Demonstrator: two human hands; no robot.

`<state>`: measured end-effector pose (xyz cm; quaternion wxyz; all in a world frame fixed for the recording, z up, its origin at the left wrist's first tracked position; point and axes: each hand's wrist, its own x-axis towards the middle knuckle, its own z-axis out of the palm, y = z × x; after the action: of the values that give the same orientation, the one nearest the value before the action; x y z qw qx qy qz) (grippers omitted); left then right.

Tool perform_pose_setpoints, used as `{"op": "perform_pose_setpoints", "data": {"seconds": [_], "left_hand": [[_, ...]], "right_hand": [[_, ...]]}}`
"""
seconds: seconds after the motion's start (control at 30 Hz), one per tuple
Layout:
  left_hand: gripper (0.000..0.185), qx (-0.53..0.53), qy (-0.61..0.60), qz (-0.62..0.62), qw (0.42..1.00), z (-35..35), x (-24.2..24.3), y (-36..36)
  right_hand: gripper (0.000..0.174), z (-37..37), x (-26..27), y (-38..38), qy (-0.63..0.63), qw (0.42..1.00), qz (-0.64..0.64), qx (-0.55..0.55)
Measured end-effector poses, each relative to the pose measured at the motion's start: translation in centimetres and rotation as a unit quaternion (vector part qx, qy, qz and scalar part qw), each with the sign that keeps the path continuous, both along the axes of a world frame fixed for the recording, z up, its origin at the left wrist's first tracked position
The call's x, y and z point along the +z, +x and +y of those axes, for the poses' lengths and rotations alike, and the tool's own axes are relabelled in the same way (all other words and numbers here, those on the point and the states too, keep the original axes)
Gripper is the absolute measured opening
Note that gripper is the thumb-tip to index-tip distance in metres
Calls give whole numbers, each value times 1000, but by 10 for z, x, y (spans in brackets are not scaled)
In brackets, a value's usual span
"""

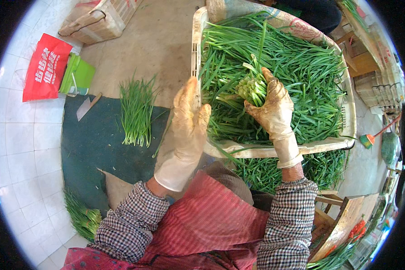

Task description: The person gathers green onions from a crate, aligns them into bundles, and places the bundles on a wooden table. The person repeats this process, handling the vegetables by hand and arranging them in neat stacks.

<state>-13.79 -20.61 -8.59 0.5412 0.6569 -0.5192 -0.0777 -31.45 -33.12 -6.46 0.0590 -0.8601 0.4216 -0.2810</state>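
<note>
My right hand (pixel 275 104), in a soiled translucent glove, grips a bunch of garlic chives (pixel 251 90) with its pale cut ends pointing up and left. Beneath it a white plastic crate (pixel 195 57) is heaped with loose green chives (pixel 317 91). My left hand (pixel 188 125), gloved too, is raised at the crate's left wall. Its fingers are straight and its thumb stands apart, with nothing held. Left of it, a small pile of chives (pixel 137 114) lies on a dark green mat (pixel 91 148), white ends towards me.
A knife (pixel 84 108) lies on the mat's far edge beside a green bucket (pixel 75 76) and a red bag (pixel 47 67) bearing writing. Banded chive bundles (pixel 87 219) lie lower left. More chives (pixel 256 172) sit below the crate. A wooden stool (pixel 341 219) stands at right.
</note>
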Motion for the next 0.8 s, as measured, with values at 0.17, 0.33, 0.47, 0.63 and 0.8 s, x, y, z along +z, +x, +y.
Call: {"op": "perform_pose_setpoints", "data": {"seconds": [0.17, 0.33, 0.47, 0.63, 0.8], "left_hand": [[63, -55, 4, 402, 914, -2, 9, -27], [71, -37, 82, 518, 851, -4, 7, -51], [68, 83, 97, 615, 778, -23, -2, -56], [57, 56, 14, 528, 847, -25, -2, -58], [55, 5, 6, 256, 967, -16, 12, -58]], "right_hand": [[88, 1, -1, -7, -6, 1000, -25, -3], [88, 4, 1, -12, 12, 999, -17, -40], [86, 5, 6, -17, 6, 998, -42, -36], [87, 6, 8, -23, 29, 997, -62, -35], [89, 6, 5, -25, 8, 997, -71, -30]]}}
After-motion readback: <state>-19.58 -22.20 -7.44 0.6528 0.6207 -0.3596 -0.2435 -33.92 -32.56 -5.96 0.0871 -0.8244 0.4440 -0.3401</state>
